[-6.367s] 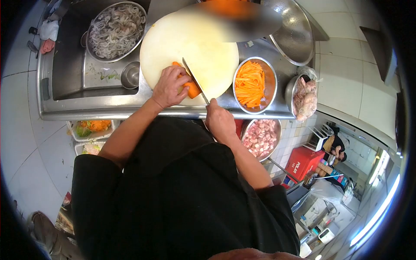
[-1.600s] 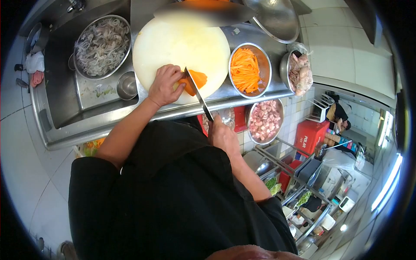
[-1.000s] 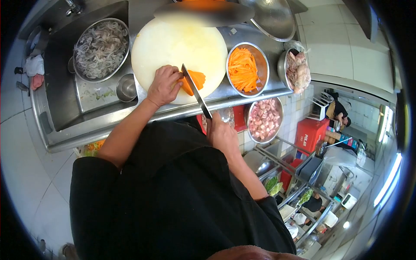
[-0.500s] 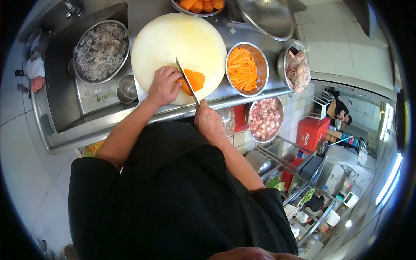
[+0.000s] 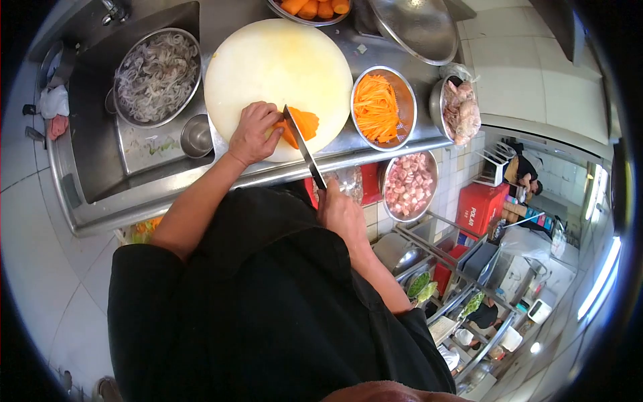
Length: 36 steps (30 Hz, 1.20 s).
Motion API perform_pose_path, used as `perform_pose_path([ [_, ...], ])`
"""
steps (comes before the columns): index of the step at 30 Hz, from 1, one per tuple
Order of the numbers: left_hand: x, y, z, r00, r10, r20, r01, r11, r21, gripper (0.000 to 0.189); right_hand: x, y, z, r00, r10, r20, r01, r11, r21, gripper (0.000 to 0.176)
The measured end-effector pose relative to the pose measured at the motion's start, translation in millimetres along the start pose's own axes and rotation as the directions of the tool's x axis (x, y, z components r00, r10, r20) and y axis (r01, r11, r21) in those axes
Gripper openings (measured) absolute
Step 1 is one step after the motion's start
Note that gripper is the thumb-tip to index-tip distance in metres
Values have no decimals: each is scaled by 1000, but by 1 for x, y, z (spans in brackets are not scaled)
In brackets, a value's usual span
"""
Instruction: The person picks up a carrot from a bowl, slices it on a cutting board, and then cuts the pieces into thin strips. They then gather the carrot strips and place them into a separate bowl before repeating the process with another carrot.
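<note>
Carrot: I see the carrot (image 5: pixel 307 123) on the near half of the round cutting board (image 5: pixel 268 60), part of it under the fingers and thin slices fanned out on the other side of the blade
Carrot's long axis: partly covered by fingers and blade, so I cannot tell it surely; the visible orange spread runs left to right, its rounded edge facing the colander (image 5: pixel 405 102)
Left hand: my view has the left hand (image 5: pixel 256 132) with fingers curled close together, pinning the carrot, thumb towards the near side, probably so that the carrot cannot roll
Right hand: the right hand (image 5: pixel 341 214) is wrapped round the handle of the knife (image 5: pixel 306 151), low and near the body, which I judge leaves the full blade free over the board
Knife's line: long axis slanting across the board's near edge, tip pointing away from the body and slightly left; whether the edge touches wood or carrot I cannot tell
Worktop: on the steel worktop (image 5: pixel 224 15) the colander of carrot strips (image 5: pixel 375 110) stands just right of the board, seemingly for easy reach; beyond it, a bowl (image 5: pixel 313 23) holds thick carrot pieces (image 5: pixel 308 9)
</note>
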<state>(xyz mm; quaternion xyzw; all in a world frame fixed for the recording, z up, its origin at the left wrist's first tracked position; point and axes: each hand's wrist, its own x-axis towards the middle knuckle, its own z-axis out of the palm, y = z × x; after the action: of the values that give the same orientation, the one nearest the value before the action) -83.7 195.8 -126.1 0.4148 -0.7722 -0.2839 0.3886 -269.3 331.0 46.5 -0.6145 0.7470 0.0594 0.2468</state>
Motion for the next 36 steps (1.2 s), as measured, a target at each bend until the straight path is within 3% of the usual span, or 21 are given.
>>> perform_pose_path([
  [5,1,2,-1,1000,2,-16,-2,1000,5,28,15,3,18,999,29,25,-30,999,41,22],
  [9,1,3,3,999,-32,29,32,999,6,27,50,12,55,998,-63,-4,63,998,23,22],
  [13,3,-7,0,999,-36,8,37,997,-64,27,51,12,54,998,-48,-39,49,998,34,21],
  [21,3,-8,-3,1000,7,7,-7,1000,-23,25,16,-3,7,996,-64,-66,65,998,23,21],
  [24,2,-8,-1,1000,6,10,-6,999,-32,24,4,-6,-2,1000,-7,-12,8,1000,12,21],
  [30,3,-7,0,1000,12,-13,-12,1000,-17,24,15,-1,23,999,29,-28,-29,999,28,22],
  [36,3,-10,-2,1000,-26,13,26,1000,-6,29,51,7,56,997,-46,-63,50,997,56,24],
])
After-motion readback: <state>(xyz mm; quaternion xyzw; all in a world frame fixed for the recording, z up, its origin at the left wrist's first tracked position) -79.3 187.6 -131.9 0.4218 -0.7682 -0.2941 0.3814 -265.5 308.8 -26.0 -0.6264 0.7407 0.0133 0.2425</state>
